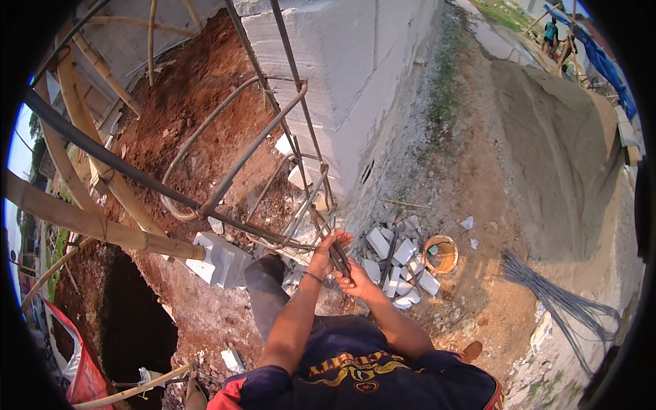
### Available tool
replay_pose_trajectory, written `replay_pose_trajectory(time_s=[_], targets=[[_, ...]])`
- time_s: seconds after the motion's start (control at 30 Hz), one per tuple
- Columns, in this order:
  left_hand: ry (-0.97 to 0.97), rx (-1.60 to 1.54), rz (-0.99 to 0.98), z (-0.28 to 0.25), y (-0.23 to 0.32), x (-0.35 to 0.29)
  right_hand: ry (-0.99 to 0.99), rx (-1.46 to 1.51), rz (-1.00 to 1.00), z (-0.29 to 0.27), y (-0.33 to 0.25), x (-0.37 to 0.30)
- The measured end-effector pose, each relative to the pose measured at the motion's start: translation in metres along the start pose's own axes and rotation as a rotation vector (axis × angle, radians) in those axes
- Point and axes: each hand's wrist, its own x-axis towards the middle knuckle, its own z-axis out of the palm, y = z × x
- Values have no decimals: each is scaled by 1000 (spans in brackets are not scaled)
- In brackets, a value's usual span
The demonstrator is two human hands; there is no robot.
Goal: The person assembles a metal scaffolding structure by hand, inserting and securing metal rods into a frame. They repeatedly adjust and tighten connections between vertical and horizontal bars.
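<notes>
Dark metal pincers [337, 258] slant between my hands, their upper end against the lower part of a steel rebar cage [298, 102]. My right hand [355, 279] is closed around the lower ends of the handles. Just above it, my left hand [326, 253] lies against the tool with its fingers curled around the handles; some fingertips are hidden. The cage has long dark bars and bent square stirrups, and it leans beside a pale block wall [335, 68]. Whether a tie wire sits in the jaws is too small to tell.
Bamboo poles [102, 222] cross the left, above a deep dark pit [137, 314]. Broken white blocks [403, 263] and an orange-brown bucket [441, 254] lie right of my hands. Farther right are a bundle of thin rods [567, 307] and a sand heap [560, 150]. People [550, 34] stand far off.
</notes>
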Motion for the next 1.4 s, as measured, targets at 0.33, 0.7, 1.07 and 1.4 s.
replay_pose_trajectory(time_s=[0.33,0.7,1.07,1.4], targets=[[152,241,109,-2,-12,8,368,-853,-589,9,11,-2],[315,132,91,-1,-18,20,496,-560,-527,-1,20,8],[48,94,6,-10,-8,5,-18,113,198,1,-20,-1],[113,211,79,0,-12,6,675,-1696,-860,28,8,-5]])
